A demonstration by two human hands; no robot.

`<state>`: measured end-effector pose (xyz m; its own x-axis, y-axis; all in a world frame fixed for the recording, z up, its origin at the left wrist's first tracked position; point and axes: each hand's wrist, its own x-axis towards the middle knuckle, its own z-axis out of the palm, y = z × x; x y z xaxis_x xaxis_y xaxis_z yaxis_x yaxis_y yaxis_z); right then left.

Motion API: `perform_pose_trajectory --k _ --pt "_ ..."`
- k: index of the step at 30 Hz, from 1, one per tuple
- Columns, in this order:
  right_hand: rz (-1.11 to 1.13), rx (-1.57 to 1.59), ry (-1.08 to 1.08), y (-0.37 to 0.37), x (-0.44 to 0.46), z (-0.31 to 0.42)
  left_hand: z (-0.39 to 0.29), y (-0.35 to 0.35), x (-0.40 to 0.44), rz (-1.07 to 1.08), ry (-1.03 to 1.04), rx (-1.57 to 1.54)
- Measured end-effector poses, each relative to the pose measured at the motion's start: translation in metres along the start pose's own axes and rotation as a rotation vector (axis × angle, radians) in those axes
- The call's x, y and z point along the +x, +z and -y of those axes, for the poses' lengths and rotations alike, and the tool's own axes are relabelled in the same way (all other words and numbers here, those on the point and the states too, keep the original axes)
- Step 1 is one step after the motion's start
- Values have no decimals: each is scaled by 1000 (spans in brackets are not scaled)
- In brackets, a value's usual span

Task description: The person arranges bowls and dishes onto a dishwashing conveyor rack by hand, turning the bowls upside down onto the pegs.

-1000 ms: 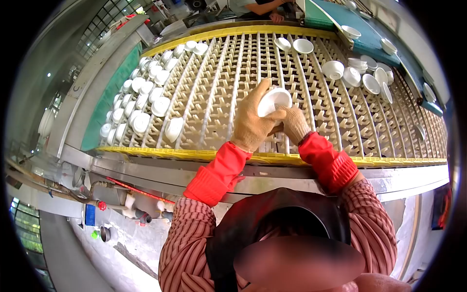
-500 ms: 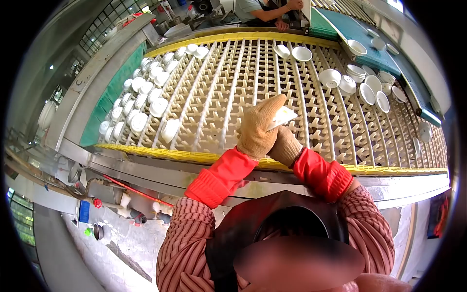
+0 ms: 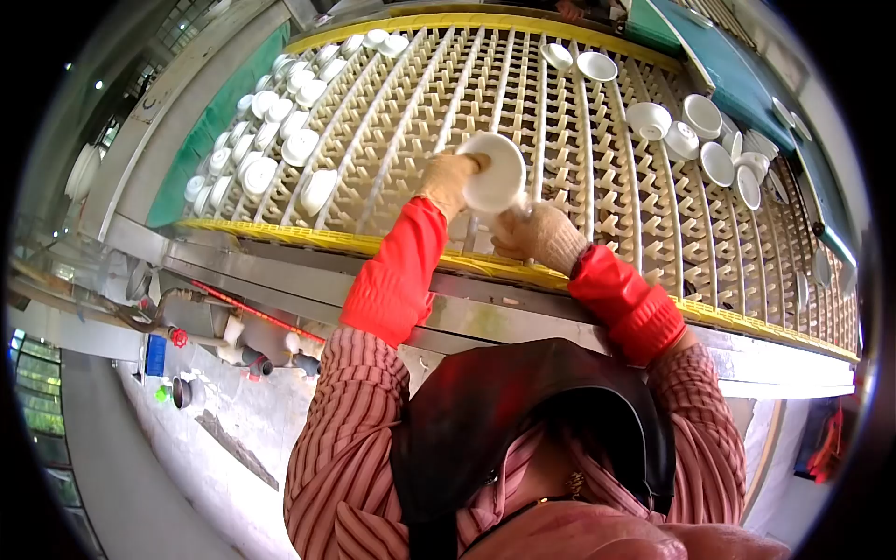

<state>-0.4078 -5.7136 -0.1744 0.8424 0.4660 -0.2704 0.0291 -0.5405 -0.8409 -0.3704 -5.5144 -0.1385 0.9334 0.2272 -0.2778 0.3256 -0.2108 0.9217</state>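
Observation:
My left hand [image 3: 450, 183], in a tan glove, pinches the near-left edge of a white bowl [image 3: 497, 174] and holds it tilted above the pegged conveyor [image 3: 392, 173]. My right hand [image 3: 543, 235], gloved as well, is just below and to the right of the bowl, near its lower rim. Blur smears its fingertips, so I cannot tell whether they touch the bowl or grip anything. Red cuffs cover both wrists.
Rows of white bowls [image 3: 301, 147] stand at the conveyor's left end. Loose white bowls [image 3: 717, 164] gather at the right, beside a green belt [image 3: 747, 79]. A yellow edge [image 3: 373, 245] runs along the near side. Part of a person's hand [image 3: 569, 9] shows at the back.
The bowl has turned and its round face now shows. My left hand has moved left and slightly up; my right hand has separated from it. The camera has tilted down.

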Motion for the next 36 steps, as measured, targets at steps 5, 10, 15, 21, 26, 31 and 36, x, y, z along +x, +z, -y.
perform_pose_trajectory --k 5,10,15,21,26,31,36 --pt "-9 334 75 -39 -16 -22 16 -68 85 -554 320 387" --pt "-345 841 -171 -127 -69 -88 17 -144 104 -482 433 948" --pt "-1083 635 -209 -213 -213 -197 86 -157 138 -317 739 1203" --pt "-1849 663 -194 -197 -446 -289 65 -148 158 -302 663 1183" --pt "-1706 -45 1308 -143 -602 -394 73 -151 182 -231 595 926" --pt "-1297 -143 1326 -95 -597 -437 97 -175 167 -219 418 1041" --pt "-1515 -795 988 -193 -555 -428 35 -69 43 -117 349 1063"
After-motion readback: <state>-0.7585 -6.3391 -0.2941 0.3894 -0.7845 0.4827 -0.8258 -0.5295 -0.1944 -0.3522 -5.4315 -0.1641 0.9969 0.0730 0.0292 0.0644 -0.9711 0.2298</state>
